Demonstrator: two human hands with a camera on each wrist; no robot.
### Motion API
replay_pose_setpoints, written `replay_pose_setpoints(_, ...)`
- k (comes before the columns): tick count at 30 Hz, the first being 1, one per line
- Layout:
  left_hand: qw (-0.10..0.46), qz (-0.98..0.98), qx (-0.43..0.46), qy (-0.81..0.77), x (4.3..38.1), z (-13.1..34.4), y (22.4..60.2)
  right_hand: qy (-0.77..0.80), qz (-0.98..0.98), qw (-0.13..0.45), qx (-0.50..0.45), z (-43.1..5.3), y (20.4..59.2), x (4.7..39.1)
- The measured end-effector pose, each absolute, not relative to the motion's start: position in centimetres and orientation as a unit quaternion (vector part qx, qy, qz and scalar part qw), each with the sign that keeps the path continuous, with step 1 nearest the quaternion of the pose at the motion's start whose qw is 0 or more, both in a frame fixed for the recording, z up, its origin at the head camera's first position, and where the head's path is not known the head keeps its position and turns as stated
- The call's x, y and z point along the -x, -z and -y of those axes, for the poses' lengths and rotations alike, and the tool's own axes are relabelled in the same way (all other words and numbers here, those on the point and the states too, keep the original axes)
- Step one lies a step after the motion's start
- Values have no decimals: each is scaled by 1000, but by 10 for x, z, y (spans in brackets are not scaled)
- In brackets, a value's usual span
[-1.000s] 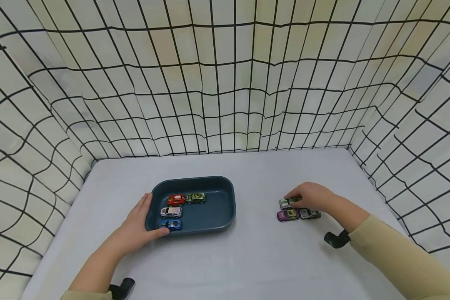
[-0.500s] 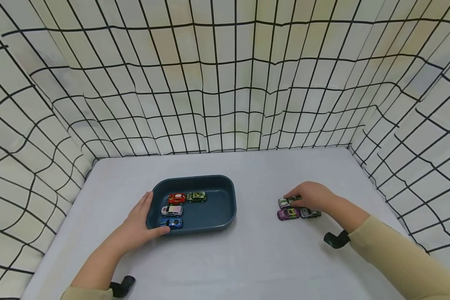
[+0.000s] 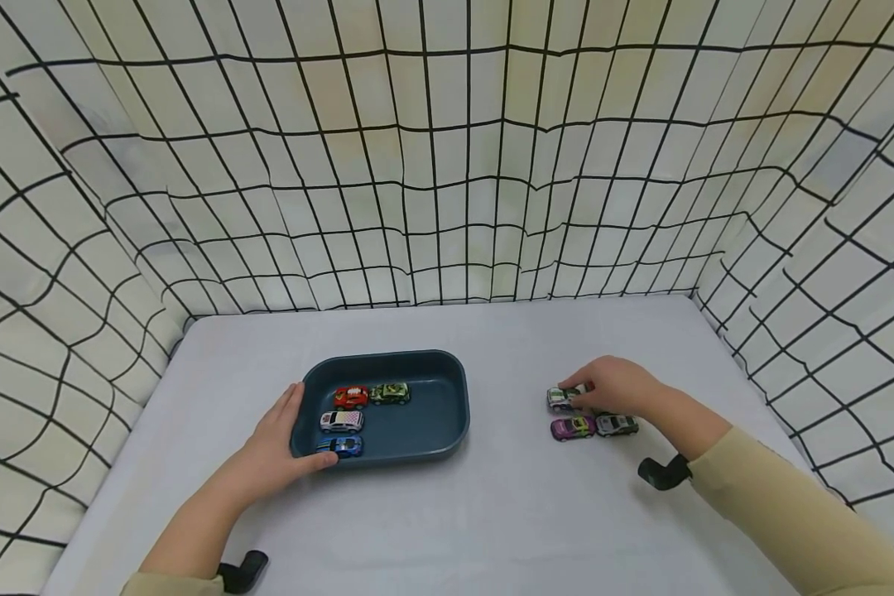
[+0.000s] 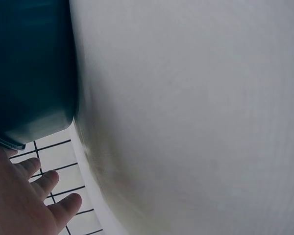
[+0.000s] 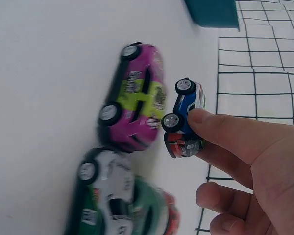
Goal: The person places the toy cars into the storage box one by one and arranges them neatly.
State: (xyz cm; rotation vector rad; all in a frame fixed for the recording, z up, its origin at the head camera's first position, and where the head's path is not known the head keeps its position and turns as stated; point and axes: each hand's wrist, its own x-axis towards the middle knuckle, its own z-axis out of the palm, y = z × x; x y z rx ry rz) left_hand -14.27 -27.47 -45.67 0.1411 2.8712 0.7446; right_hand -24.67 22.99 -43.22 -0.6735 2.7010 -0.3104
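My left hand [image 3: 268,451] rests on the left end of a dark blue tray [image 3: 432,452], fingers fairly straight along its side and thumb on the near rim. Inside the tray stand a red toy car [image 3: 351,397], a green camouflage one [image 3: 391,393], a white one [image 3: 341,421] and a blue one [image 3: 343,447]. To the right, my right hand [image 3: 620,386] pinches a small toy car [image 5: 185,104] with blue and white sides between thumb and fingers. Close by are a purple toy car [image 5: 137,98] and a white-and-green toy car [image 5: 108,196].
Behind the white-and-green car, a green toy car [image 5: 151,205] shows partly in the right wrist view. A white cloth covers the table [image 3: 492,513]. White walls with a black grid [image 3: 447,207] enclose the back and both sides.
The pinched toy car has shifted a little left and away from the cars beside it, with my right hand. My left hand keeps its place on the tray.
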Motion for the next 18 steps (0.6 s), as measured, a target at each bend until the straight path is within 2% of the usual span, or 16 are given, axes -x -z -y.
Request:
replay_pose_setpoints(8, 84, -963, -46, -252, 143, 275, 459, 158, -945, 176, 226, -218, 415, 249)
replay_pose_setpoints(18, 81, -963, -45, -251, 142, 274, 457, 190, -927, 189, 263, -180, 394, 253)
